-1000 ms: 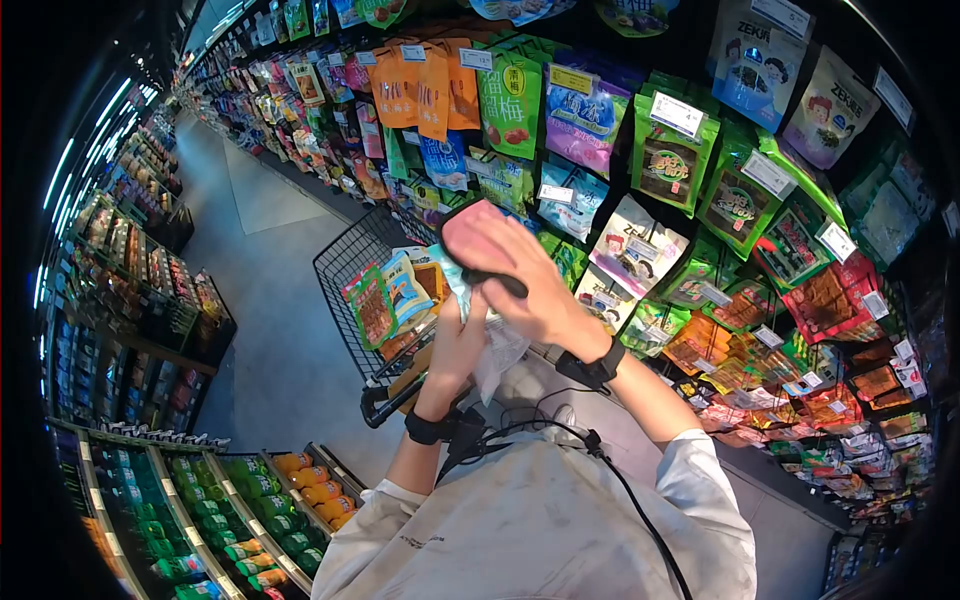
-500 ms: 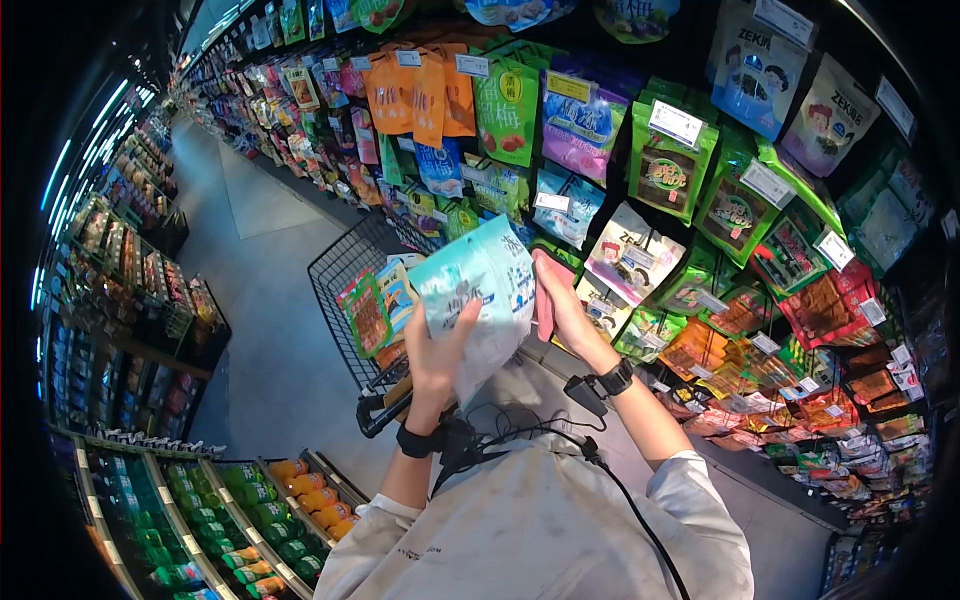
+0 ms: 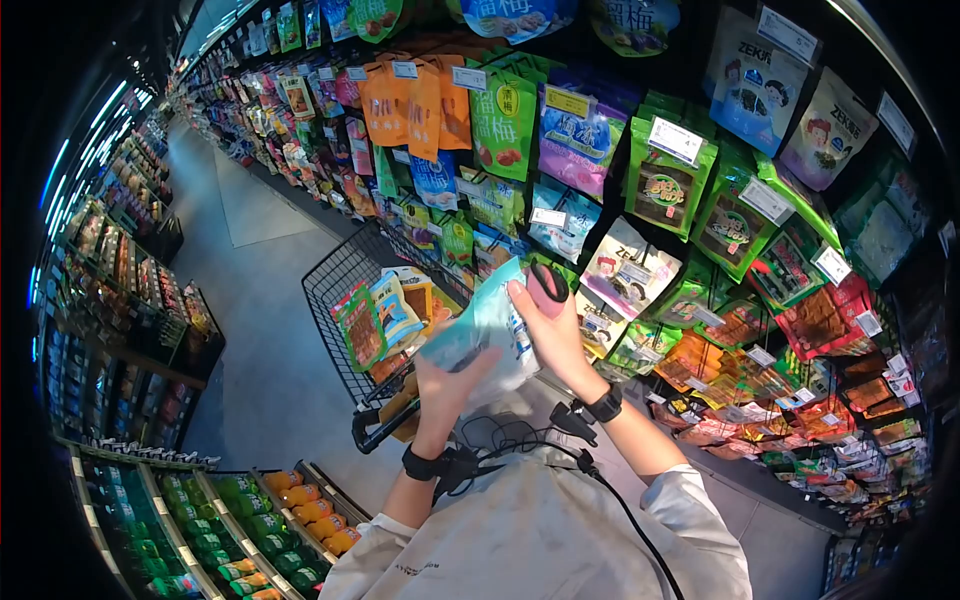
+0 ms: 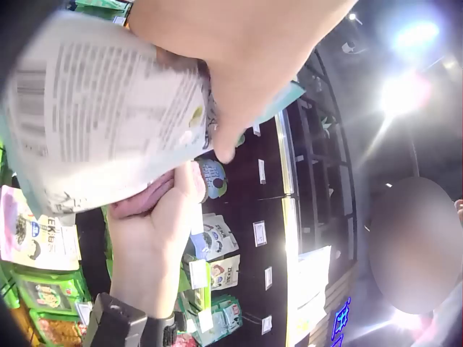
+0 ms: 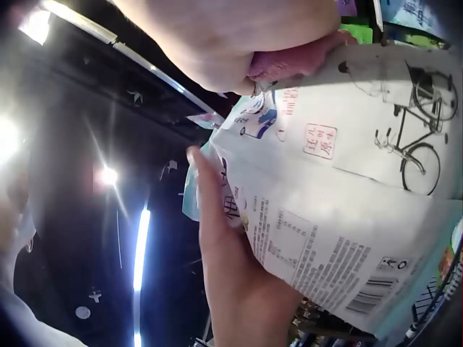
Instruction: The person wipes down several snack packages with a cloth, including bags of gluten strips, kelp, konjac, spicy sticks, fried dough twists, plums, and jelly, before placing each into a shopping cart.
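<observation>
Before my chest a teal and white snack bag (image 3: 488, 325) is held between both hands. My left hand (image 3: 447, 388) grips its left side, the thumb lying across the front. On the right, my right hand (image 3: 562, 335) has its thumb at the bag's upper edge. That hand also holds a pink item (image 3: 545, 290) with a black rim against the bag; its kind is unclear. In the right wrist view, the bag (image 5: 340, 210) shows a bicycle drawing, small print and a barcode. The left wrist view also shows the pink item (image 4: 145, 199) below the bag.
A black wire shopping cart (image 3: 318, 305) with several snack packs stands just ahead to the left. Hanging snack bags (image 3: 672, 185) fill the rack at front and right. Bottle shelves (image 3: 200, 530) are at lower left, and an aisle floor (image 3: 250, 330) runs ahead.
The hands were close together over the bag, then the bag's broad front turned into view. Now it is tilted and folded more edge-on, with the right hand's thumb on its top edge.
</observation>
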The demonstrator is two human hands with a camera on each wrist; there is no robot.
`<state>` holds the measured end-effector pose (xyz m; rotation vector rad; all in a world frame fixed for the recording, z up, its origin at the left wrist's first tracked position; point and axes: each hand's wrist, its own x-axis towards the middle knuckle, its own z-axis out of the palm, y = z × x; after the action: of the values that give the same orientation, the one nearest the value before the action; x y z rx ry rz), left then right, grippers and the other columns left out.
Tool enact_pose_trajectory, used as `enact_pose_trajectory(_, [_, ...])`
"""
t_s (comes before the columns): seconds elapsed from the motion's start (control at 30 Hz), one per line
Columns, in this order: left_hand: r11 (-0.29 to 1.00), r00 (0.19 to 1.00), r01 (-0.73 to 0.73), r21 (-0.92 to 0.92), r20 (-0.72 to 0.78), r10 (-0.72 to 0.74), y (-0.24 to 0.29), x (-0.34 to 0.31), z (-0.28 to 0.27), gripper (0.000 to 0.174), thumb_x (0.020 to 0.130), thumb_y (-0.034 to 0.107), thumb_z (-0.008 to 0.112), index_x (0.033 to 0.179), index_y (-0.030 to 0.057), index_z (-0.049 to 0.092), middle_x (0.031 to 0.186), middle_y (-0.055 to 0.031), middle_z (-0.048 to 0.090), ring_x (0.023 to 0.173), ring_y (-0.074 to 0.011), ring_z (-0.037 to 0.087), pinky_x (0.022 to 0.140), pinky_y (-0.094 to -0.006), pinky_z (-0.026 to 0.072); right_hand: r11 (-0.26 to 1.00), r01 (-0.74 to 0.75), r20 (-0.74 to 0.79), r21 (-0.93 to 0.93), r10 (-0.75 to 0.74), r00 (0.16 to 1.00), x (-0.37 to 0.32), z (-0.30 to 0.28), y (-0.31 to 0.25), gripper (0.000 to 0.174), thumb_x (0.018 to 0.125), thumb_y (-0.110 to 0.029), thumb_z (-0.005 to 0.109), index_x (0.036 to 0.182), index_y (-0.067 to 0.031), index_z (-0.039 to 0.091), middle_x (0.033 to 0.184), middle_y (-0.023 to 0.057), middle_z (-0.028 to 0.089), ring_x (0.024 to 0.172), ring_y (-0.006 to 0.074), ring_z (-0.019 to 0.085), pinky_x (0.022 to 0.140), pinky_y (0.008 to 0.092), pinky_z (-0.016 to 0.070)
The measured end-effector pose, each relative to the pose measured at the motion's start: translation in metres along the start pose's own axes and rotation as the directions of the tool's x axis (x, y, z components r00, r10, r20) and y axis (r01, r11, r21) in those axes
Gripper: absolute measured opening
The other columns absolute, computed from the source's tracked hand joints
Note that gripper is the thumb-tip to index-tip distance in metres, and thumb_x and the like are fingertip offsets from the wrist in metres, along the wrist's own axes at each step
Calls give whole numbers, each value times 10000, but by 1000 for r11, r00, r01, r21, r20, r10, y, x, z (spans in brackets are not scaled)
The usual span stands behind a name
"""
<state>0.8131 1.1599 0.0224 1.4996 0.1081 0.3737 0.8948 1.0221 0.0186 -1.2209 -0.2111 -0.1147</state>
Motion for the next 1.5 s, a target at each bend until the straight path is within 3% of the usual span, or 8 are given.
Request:
enact_pose_trajectory(0.23, [987, 994, 104, 121, 12, -106, -8, 7, -8, 321, 902, 97, 755, 1188, -35, 697, 1022, -41, 729, 913, -74, 636, 845, -255, 517, 937, -346, 227, 47, 328, 917, 19, -13, -21, 317, 1013, -295, 635, 1145, -7, 647, 964, 2, 684, 844, 50, 594, 769, 235, 480])
enact_pose_trajectory(0.5, [990, 993, 118, 75, 3, -118, -11, 3, -1, 309, 905, 114, 758, 1166, -42, 696, 1012, -48, 721, 915, -85, 646, 818, -254, 520, 995, 6, -33, -96, -9, 999, 16, 5, -1, 266, 1036, -232, 596, 902, -3, 591, 825, -12, 603, 769, 53, 502, 706, 231, 422])
enact_pose_trajectory(0.87, [985, 974, 65, -157, -207, -97, 12, 27, -26, 278, 933, 103, 720, 1171, -20, 648, 1118, -61, 685, 982, -107, 627, 867, -279, 496, 979, -129, 550, -158, 196, 812, -27, -22, 12, 437, 1035, -222, 573, 1405, -5, 484, 1304, 30, 586, 1173, 99, 499, 1029, 288, 408])
enact_pose_trajectory(1.07, [998, 984, 48, -42, -172, -54, -32, 26, -33, 847, 864, 203, 804, 1499, -23, 289, 1328, -191, 534, 1199, -253, 550, 1029, -388, 447, 907, -26, 59, -419, 55, 997, -18, -29, 24, 229, 971, -181, 680, 1017, 41, 651, 861, 53, 684, 833, 75, 578, 743, 278, 487])
enact_pose_trajectory(1.2, [984, 990, 135, -113, 46, -130, -12, 11, -22, 1147, 829, 279, 845, 1584, 13, 23, 1527, -253, 295, 1394, -360, 373, 1158, -489, 299, 758, 267, 205, -596, -177, 963, -9, -11, 1, 254, 914, -57, 665, 723, 15, 513, 574, 94, 448, 509, 198, 406, 506, 366, 366])
enact_pose_trajectory(1.3, [942, 987, 36, -334, 157, 18, 1, 8, -7, 1156, 838, 262, 841, 1600, 51, -2, 1568, -151, 277, 1384, -247, 386, 1146, -385, 321, 685, 369, 447, -629, -70, 892, -32, 10, 3, 422, 840, -23, 669, 1247, 51, 588, 1091, 258, 664, 1019, 342, 682, 861, 390, 528])
enact_pose_trajectory(1.4, [939, 994, 44, -340, 110, -7, 5, 15, -23, 763, 922, 303, 757, 1494, 5, 350, 1400, -94, 509, 1259, -160, 485, 1073, -320, 384, 827, 435, 715, -355, -60, 697, -44, 37, -2, 795, 872, -59, 640, 1565, 22, 258, 1668, 213, 115, 1558, 338, 56, 1243, 411, 114])
enact_pose_trajectory(1.5, [902, 991, 130, -411, 72, -110, 9, 8, -34, 568, 1013, 369, 620, 1415, -2, 467, 1328, -60, 563, 1224, -136, 503, 1053, -301, 393, 744, 540, 733, -394, -101, 673, -37, 43, 1, 743, 922, -140, 613, 1556, 34, 268, 1664, 224, 122, 1553, 364, 75, 1240, 443, 120])
